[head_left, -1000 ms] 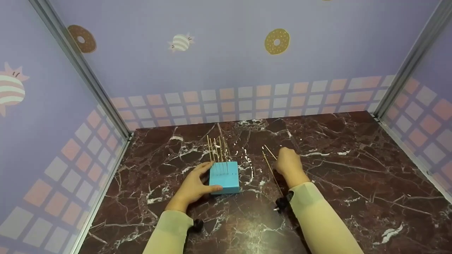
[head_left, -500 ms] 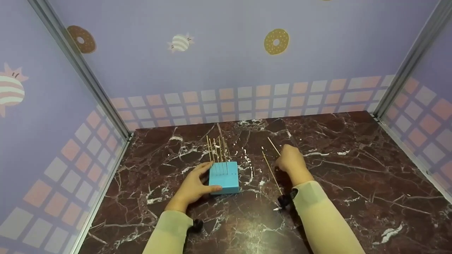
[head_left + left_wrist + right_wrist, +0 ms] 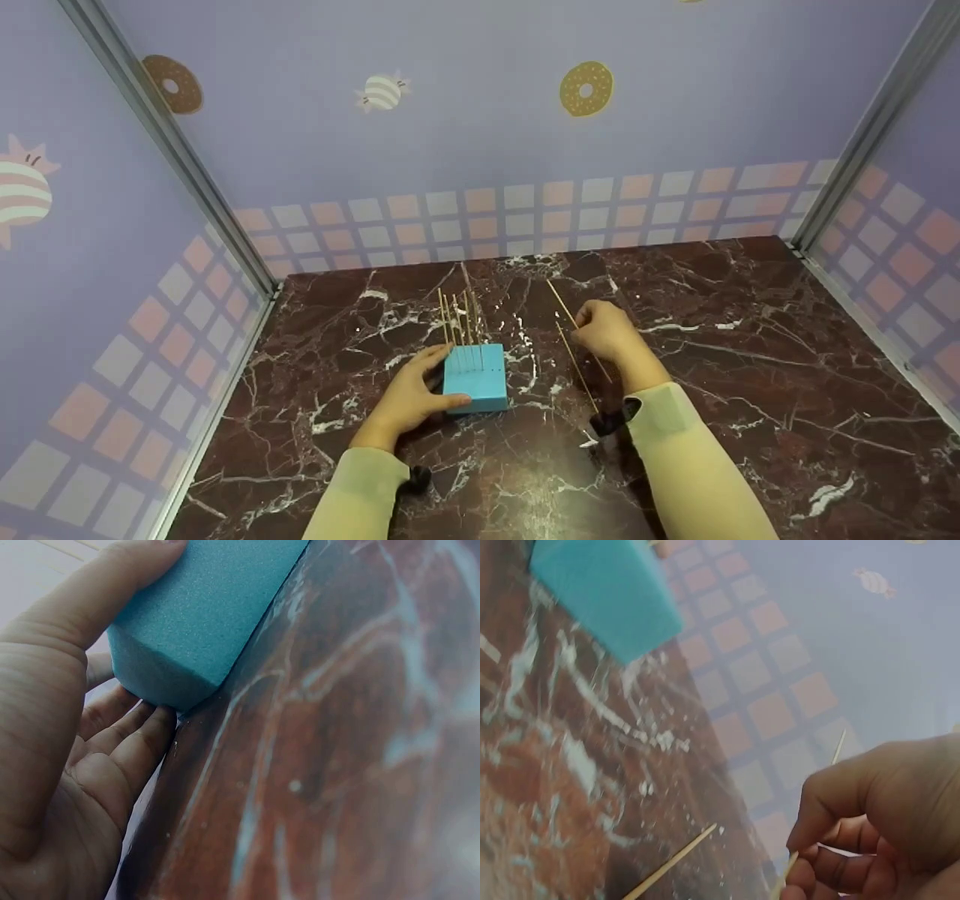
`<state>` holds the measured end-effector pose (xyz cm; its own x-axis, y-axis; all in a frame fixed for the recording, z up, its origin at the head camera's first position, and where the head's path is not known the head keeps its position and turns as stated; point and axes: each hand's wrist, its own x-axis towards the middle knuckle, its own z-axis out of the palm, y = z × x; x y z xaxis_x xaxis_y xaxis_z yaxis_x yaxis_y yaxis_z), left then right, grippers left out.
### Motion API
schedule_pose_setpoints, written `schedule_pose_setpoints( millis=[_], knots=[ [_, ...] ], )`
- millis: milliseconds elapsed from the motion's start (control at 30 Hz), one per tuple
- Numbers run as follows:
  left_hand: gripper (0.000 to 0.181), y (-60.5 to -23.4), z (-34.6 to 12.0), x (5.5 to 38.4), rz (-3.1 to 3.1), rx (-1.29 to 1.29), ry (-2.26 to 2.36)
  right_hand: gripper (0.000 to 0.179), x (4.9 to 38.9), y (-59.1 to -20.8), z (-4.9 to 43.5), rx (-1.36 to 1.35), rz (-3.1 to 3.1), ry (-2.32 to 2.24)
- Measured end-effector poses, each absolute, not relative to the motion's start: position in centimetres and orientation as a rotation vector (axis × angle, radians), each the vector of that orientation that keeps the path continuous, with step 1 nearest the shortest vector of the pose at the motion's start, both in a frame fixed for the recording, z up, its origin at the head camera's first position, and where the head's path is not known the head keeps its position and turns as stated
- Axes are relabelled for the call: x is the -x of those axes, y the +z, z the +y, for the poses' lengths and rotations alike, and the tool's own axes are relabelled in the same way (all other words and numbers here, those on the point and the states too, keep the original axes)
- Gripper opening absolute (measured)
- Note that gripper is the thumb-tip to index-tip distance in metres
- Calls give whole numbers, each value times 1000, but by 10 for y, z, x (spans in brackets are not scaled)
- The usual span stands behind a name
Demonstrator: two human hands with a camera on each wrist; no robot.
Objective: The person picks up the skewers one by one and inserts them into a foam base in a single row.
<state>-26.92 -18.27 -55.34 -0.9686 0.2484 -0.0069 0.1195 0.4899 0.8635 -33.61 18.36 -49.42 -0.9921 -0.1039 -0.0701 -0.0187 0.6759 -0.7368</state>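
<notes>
A light blue foam block [image 3: 480, 381] sits on the table with several thin wooden skewers [image 3: 443, 315] standing upright in it. My left hand [image 3: 405, 397] grips the block from its left side; the left wrist view shows the thumb over the foam [image 3: 210, 607] and fingertips at its lower edge. To the right of the block, my right hand [image 3: 609, 334] pinches a single wooden skewer [image 3: 562, 304], which slants across the fingers. Another skewer [image 3: 577, 367] lies on the table between the block and my right hand, its pointed end visible in the right wrist view.
The dark red marbled table [image 3: 750, 360] is enclosed by purple patterned walls [image 3: 480, 135] at the back and sides. White crumbs [image 3: 529, 341] are scattered right of the block. Small holes show in the block's top near its right edge.
My right hand has lifted and turned, and the skewer in it now shows far more of its length, with its top end farther back. The left hand and the block stay put.
</notes>
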Motion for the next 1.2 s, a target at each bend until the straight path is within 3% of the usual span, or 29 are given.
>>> schedule_pose_setpoints(
  millis=[300,733,1200],
  knots=[
    [111,-553,-183,270,2612,-342,1487,14,330,-485,174,281,2529,-1521],
    [111,-554,-183,270,2602,-339,1491,20,324,-481,164,333,2312,-1713],
    [107,-555,-182,270,2615,-337,1493,12,321,-478,154,442,2412,-1741]
  ],
)
